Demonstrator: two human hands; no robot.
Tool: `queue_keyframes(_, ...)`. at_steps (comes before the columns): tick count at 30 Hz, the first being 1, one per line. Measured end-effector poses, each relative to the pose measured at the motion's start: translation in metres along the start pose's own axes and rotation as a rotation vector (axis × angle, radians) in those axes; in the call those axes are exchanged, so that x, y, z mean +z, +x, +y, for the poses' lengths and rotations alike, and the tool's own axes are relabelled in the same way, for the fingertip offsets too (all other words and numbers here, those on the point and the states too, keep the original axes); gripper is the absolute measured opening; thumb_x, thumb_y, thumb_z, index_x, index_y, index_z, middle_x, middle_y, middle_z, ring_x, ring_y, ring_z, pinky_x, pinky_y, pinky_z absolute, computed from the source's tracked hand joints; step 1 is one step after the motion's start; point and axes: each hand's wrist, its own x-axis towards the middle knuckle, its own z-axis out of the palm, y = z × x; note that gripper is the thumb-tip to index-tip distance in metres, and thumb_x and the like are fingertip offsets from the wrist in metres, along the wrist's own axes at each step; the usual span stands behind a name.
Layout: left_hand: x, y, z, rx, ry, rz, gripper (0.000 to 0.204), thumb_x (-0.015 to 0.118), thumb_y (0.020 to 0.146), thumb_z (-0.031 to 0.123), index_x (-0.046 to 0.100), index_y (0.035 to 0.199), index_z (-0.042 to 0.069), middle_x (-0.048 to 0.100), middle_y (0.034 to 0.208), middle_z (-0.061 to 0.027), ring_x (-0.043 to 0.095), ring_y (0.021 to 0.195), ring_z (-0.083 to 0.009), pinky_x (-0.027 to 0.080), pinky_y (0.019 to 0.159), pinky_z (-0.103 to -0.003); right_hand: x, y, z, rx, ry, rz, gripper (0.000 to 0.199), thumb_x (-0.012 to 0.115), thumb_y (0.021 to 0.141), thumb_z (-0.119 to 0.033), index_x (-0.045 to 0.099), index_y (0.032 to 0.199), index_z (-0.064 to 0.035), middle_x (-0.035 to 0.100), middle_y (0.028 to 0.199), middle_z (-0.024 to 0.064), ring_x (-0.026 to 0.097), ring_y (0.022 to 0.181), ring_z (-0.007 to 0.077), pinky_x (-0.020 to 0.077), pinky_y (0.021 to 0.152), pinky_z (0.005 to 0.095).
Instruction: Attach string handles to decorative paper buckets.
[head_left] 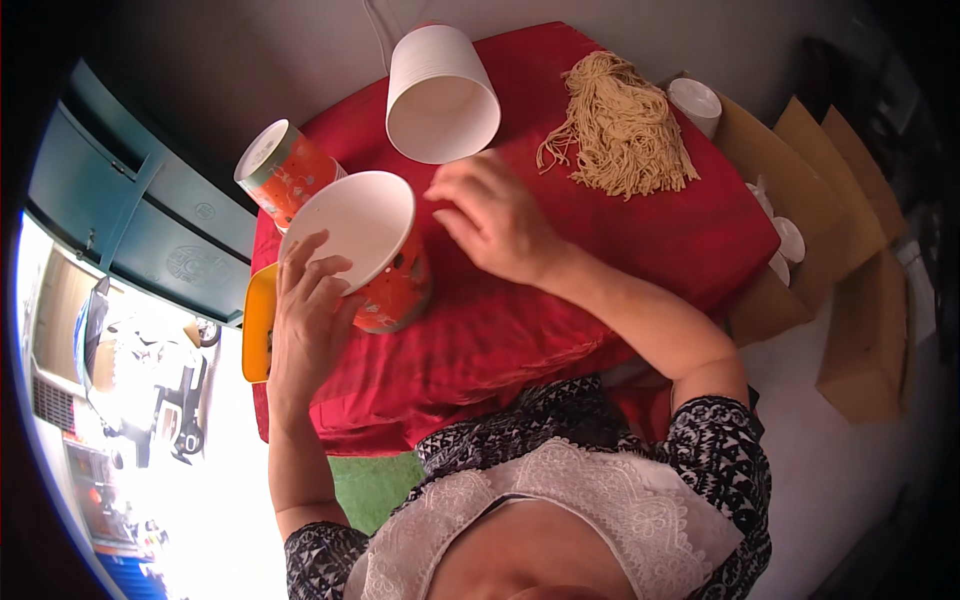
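Note:
My left hand point(315, 300) grips the near left rim of a paper tub point(395, 295) with a white inside and an orange-red patterned outside. Its fingers reach over the rim into the tub, which tilts with its mouth facing up and toward me. Just right of the tub's mouth, my right hand point(490, 215) is raised with loosely curled fingers. A gap shows between thumb and fingers, and I see nothing in it. Behind the tub lie a large white tub point(440, 85), its mouth toward me, and a second orange-red patterned tub point(290, 175), bottom end up.
A red cloth point(600, 250) covers the table. A heap of beige strings point(635, 130) lies at its far right. Cardboard boxes point(800, 190) with white tubs stand past the right edge. A yellow container point(259, 325) sits at the left edge, near teal metal doors point(180, 240).

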Motion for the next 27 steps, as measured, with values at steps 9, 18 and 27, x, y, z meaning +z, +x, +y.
queue_keyframes(9,0.015,-0.001,-0.005,-0.001,-0.121,-0.045,0.028,0.081,0.074,0.015,0.055,0.075,0.004,0.065,0.079,-0.0120,0.066,0.080,-0.0328,0.051,0.081,-0.043,-0.084,-0.024,0.096,0.169,-0.387,-0.343,0.002,0.069,0.086,-0.005,0.069,0.087,-0.0061,0.063,0.091,0.0054,0.059,0.094,0.0259,0.0504,0.086,0.0390)
queue_keyframes(18,0.018,0.002,0.003,-0.072,-0.069,-0.024,0.036,0.080,0.074,0.021,0.049,0.065,0.007,0.054,0.064,-0.0108,0.058,0.064,-0.0328,0.045,0.062,-0.044,-0.077,-0.035,0.143,0.140,-0.468,-0.645,0.007,0.070,0.084,-0.002,0.070,0.091,-0.0056,0.061,0.100,0.0039,0.056,0.103,0.0247,0.0487,0.090,0.0373)
queue_keyframes(27,0.014,0.000,0.000,-0.072,-0.100,-0.026,0.032,0.081,0.072,0.019,0.052,0.067,0.006,0.054,0.064,-0.0121,0.059,0.065,-0.0335,0.045,0.062,-0.044,-0.065,-0.033,0.151,0.019,-0.491,-0.644,0.008,0.064,0.082,0.002,0.061,0.079,-0.0047,0.055,0.093,0.0072,0.054,0.096,0.0267,0.0499,0.084,0.0388)
